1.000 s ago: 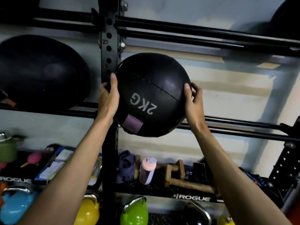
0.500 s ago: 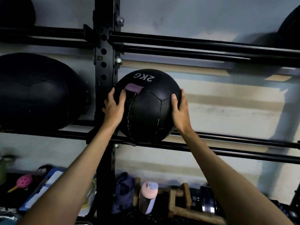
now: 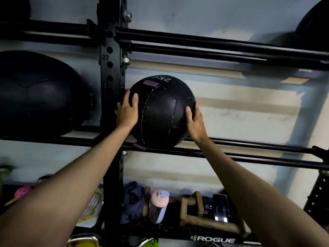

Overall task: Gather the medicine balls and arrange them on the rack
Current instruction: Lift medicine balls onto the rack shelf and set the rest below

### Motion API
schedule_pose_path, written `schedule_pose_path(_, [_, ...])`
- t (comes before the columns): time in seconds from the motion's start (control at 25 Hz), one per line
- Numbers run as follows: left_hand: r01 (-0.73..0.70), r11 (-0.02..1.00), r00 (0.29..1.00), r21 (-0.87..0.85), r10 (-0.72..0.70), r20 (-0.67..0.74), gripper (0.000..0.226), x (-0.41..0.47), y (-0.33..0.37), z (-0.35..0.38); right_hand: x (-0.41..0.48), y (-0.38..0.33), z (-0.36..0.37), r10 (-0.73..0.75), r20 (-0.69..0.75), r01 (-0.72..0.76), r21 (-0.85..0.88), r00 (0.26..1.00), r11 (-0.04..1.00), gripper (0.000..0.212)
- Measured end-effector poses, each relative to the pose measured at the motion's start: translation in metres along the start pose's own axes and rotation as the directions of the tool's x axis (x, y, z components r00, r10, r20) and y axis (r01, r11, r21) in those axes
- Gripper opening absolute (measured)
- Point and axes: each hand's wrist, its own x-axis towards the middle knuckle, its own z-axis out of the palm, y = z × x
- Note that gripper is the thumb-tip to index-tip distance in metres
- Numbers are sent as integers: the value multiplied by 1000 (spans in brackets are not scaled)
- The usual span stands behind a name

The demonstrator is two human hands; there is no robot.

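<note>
Head view: the black 2KG medicine ball (image 3: pixel 161 113) sits on the rack rails (image 3: pixel 231 154) beside the upright (image 3: pixel 111 68), left hand (image 3: pixel 127 113) and right hand (image 3: pixel 195 120) pressed flat against its sides. Bigger ball (image 3: pixel 39 93) left, partly cut off; lower shelf clutter blurred.

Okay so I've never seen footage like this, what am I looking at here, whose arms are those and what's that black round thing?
The camera sits on a person's head, looking forward at a gym storage rack. The two bare arms are that person's own. The left hand and right hand press on either side of a black medicine ball marked 2KG, which sits on the rack's two horizontal bars. A larger black ball rests in the bay to the left. On the shelf below lie a pink-lidded bottle and wooden handles.
</note>
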Motion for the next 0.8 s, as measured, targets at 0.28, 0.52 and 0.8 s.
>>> schedule_pose_path(0.28, [-225, 965, 964, 131, 240, -112, 44, -119, -44, 22, -107, 26, -33, 42, 99, -8, -327, 994, 945, 30])
schedule_pose_path(0.52, [-360, 902, 912, 237, 286, 294, 26, -227, -104, 85, -229, 83, -69, 219, 265, 9, -657, 939, 754, 31])
schedule_pose_path(0.8, [-440, 836, 578, 329, -17, 816, 14, -352, -162, 163, -358, 162, -132, 585, 231, -228, -763, 777, 604, 30])
